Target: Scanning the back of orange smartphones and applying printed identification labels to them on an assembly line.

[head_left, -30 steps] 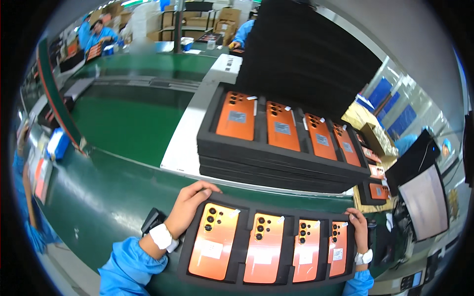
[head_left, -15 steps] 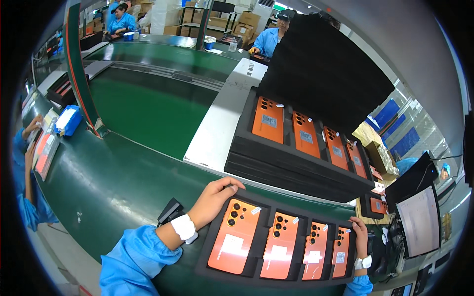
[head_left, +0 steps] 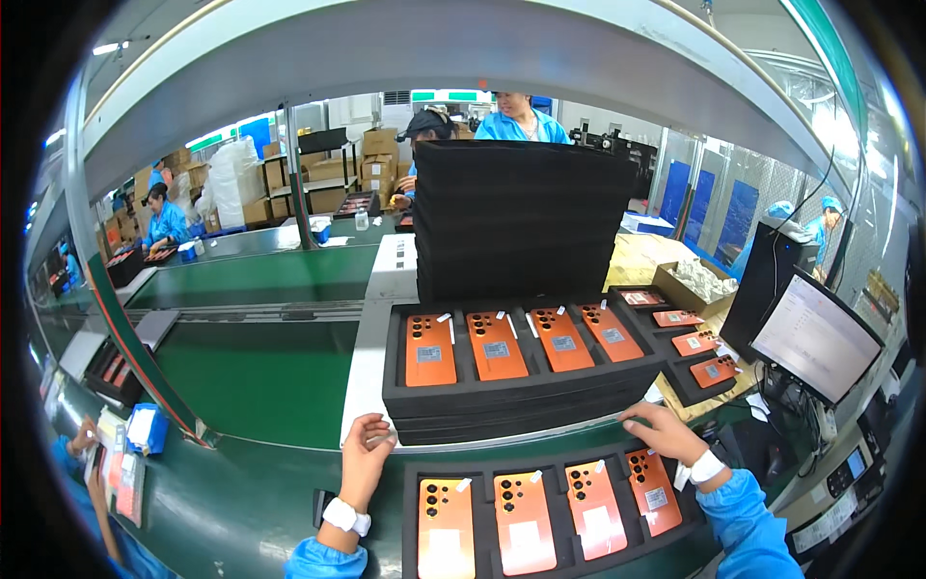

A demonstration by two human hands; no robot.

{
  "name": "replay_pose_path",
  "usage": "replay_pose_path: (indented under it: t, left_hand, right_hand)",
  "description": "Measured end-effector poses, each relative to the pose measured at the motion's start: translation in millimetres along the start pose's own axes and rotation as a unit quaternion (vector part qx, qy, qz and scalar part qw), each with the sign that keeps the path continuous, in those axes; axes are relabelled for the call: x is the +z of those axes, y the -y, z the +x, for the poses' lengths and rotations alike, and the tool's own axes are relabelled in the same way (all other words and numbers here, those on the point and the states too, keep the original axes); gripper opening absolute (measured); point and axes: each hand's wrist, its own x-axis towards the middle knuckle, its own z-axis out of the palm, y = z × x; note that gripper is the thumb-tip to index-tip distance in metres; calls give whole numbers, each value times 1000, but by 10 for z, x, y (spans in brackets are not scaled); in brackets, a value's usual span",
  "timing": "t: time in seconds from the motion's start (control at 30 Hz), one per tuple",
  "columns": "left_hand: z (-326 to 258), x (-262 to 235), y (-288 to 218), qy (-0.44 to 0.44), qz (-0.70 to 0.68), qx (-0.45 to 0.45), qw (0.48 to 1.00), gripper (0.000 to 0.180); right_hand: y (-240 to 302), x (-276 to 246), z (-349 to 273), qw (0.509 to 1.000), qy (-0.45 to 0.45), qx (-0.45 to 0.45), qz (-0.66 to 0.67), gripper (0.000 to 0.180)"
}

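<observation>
A black foam tray (head_left: 487, 548) lies in front of me on the green bench, with several orange phones in its slots, such as this phone (head_left: 525, 521), camera side up. My left hand (head_left: 363, 465) is beside the tray's far left corner, fingers loosely bent and holding nothing. Above the far right corner is my right hand (head_left: 667, 434), its fingers stretched toward the stack and nothing in its grasp. Beyond them stands a stack of black foam trays (head_left: 521, 417); its top tray also holds orange phones, such as this phone (head_left: 497, 345). Both wrists wear white bands.
A tall stack of black trays (head_left: 521, 222) rises behind. At right are a monitor (head_left: 816, 336), smaller orange phones in black trays and a cardboard box (head_left: 690, 288). A green conveyor (head_left: 260, 381) runs at left past a post (head_left: 116, 299). Co-workers in blue sit around.
The view has levelled and turned. Both my hands have come off the near tray's sides and risen toward the stack's front edge.
</observation>
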Motion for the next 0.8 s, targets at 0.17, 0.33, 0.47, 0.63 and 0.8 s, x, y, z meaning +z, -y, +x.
replay_pose_path:
  t: [0.17,0.33,0.47,0.63,0.8]
  left_hand:
    - [108,-2,67,20,369,179,912,75]
    - [111,27,179,59,430,136,891,82]
    - [128,63,257,57,435,163,884,83]
    - [121,94,284,38,428,165,888,81]
    - [87,87,294,23,425,163,890,79]
  right_hand:
    - [-52,289,294,996,90,-7,-25,36]
    - [174,447,345,994,63,42,-80,37]
    - [86,461,333,992,73,19,-103,34]
    - [63,533,346,995,62,35,-75,32]
    - [54,567,360,995,64,41,-65,32]
